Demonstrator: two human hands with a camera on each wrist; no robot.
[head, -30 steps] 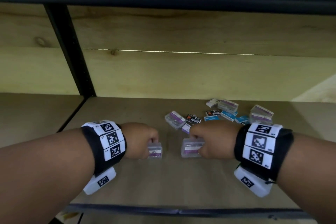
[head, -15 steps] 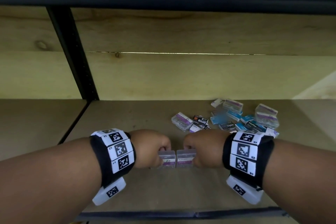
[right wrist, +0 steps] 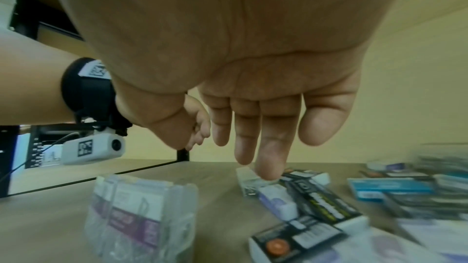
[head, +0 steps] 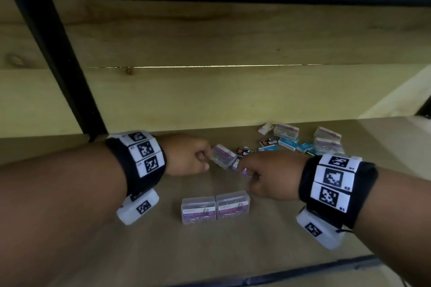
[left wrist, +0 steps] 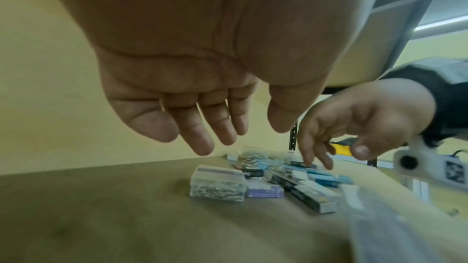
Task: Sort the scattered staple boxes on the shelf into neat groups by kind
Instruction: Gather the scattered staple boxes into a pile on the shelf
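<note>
Two clear boxes with purple labels (head: 198,209) (head: 233,207) stand side by side near the shelf's front, free of both hands; the right wrist view shows this pair (right wrist: 142,217) up close. My left hand (head: 200,158) (left wrist: 240,133) hangs just over another clear purple-labelled box (head: 222,158) (left wrist: 217,185), fingers loose and holding nothing. My right hand (head: 251,170) (right wrist: 253,157) reaches with straight fingers over a small purple-and-white box (right wrist: 278,199) (left wrist: 264,190) at the pile's near edge. I cannot tell whether a fingertip touches it.
The scattered pile at the back right holds black boxes (right wrist: 326,205), blue boxes (head: 288,143) and more clear boxes (head: 327,140). A black upright post (head: 58,65) stands at the left. Wooden boards close the back. The shelf (head: 233,251) ends at a dark front edge (head: 303,271).
Both hands brought their clear boxes together at the front, let go of them, and moved back toward the pile. The two boxes now stand side by side.
</note>
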